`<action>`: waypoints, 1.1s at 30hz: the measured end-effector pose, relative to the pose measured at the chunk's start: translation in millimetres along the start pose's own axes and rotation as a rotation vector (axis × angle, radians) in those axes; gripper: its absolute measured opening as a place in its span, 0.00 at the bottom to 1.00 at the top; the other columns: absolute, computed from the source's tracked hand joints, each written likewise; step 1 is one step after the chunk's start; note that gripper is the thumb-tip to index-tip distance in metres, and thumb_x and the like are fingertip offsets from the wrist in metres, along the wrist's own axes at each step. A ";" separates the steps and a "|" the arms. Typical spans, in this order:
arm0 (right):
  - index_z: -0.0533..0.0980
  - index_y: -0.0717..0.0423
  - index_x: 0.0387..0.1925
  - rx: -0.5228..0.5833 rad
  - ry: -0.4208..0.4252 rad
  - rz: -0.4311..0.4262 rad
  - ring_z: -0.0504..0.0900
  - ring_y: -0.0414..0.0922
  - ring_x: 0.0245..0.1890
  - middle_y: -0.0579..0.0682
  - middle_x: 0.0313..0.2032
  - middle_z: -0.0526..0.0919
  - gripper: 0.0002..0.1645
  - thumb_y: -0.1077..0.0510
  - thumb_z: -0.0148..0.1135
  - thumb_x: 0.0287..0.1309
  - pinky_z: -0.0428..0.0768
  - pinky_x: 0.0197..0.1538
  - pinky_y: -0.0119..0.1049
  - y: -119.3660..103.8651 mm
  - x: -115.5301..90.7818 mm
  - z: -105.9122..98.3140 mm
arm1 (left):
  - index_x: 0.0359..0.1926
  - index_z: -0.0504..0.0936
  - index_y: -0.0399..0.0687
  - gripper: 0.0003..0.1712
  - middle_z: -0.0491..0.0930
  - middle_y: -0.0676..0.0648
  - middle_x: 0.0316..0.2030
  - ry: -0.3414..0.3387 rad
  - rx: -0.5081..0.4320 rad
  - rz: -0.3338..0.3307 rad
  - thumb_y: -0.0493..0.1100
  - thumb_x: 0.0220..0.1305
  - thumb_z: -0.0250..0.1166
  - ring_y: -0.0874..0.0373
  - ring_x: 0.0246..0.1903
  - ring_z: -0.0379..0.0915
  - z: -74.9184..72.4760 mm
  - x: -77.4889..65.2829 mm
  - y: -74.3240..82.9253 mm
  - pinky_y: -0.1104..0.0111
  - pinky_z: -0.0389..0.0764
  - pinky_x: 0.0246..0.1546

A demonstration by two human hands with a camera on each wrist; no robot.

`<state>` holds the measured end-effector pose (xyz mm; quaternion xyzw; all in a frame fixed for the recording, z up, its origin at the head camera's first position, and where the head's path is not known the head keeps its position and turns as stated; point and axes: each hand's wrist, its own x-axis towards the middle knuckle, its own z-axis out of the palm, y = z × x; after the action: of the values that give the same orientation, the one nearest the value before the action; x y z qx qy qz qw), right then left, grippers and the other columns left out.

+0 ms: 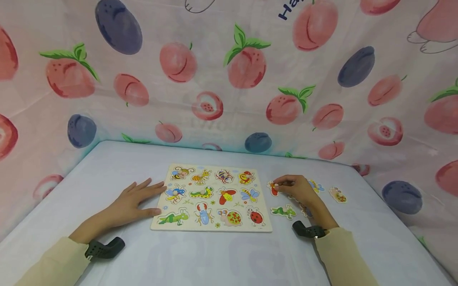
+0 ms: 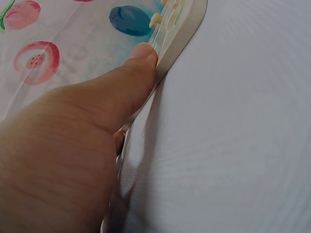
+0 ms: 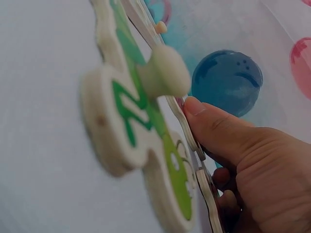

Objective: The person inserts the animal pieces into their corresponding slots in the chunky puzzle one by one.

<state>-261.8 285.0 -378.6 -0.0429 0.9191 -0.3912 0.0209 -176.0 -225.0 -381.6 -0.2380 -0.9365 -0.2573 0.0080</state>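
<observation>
A wooden peg puzzle board (image 1: 211, 234) with printed and fitted insects lies flat on the table. My left hand (image 1: 134, 201) rests at its left side with fingers spread, the fingertips and thumb touching the board's edge. The left wrist view shows the thumb (image 2: 131, 73) lying on that edge. Right of the board, my right hand (image 1: 300, 192) pinches a red-winged insect puzzle piece (image 1: 274, 190) between thumb and fingertips. Close below lies a loose green grasshopper piece (image 1: 284, 211), its pale knob (image 3: 170, 73) large in the right wrist view.
Beyond the right hand lie a blue-winged dragonfly piece (image 1: 317, 186) and a snail piece (image 1: 338, 195). Another piece (image 1: 305, 210) is partly hidden beneath the right hand. A fruit-printed cloth (image 1: 222, 135) rises behind the white table (image 1: 200, 262).
</observation>
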 end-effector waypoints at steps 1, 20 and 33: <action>0.85 0.48 0.40 -0.006 0.000 0.004 0.73 0.47 0.35 0.47 0.35 0.83 0.13 0.52 0.72 0.51 0.72 0.37 0.37 0.0 0.2 0.3 | 0.69 0.67 0.54 0.43 0.62 0.47 0.69 0.000 0.000 0.000 0.66 0.56 0.63 0.39 0.71 0.41 -0.1 -0.1 0.0 0.40 0.38 0.65; 0.84 0.49 0.40 -0.154 0.006 -0.155 0.70 0.46 0.29 0.45 0.30 0.79 0.07 0.55 0.65 0.60 0.68 0.27 0.33 -6.9 -3.3 1.2 | 0.69 0.67 0.54 0.43 0.62 0.48 0.69 0.008 0.015 0.010 0.67 0.56 0.63 0.39 0.71 0.41 0.6 -1.2 -2.8 0.40 0.39 0.65; 0.84 0.51 0.40 -0.202 0.023 -0.196 0.69 0.45 0.29 0.45 0.28 0.77 0.07 0.57 0.65 0.60 0.67 0.27 0.33 -7.9 -5.1 0.4 | 0.69 0.67 0.54 0.43 0.62 0.47 0.69 0.006 0.005 0.016 0.66 0.56 0.63 0.39 0.71 0.41 0.9 -0.1 -0.9 0.40 0.38 0.65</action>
<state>-256.2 279.7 -373.1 -0.1298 0.9454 -0.2973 -0.0325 -176.2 -225.4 -382.9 -0.2447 -0.9352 -0.2555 0.0135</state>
